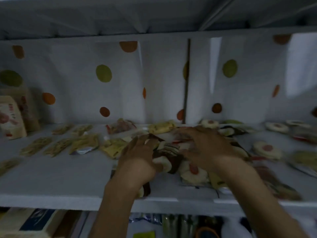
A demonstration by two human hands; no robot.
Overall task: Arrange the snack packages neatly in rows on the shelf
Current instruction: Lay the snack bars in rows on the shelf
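White shelf (51, 177) before a dotted backdrop (77, 93): left hand (137, 157) and right hand (207, 148) rest on a jumbled heap of clear-wrapped biscuit packages (193, 170), each grip wide, fingers spread.

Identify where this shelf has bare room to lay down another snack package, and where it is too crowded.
Widest bare patch: the shelf front left, between the yellow cracker rows behind and the left hand. Crowded: the mixed pile under the right hand, on to the round biscuit packs.
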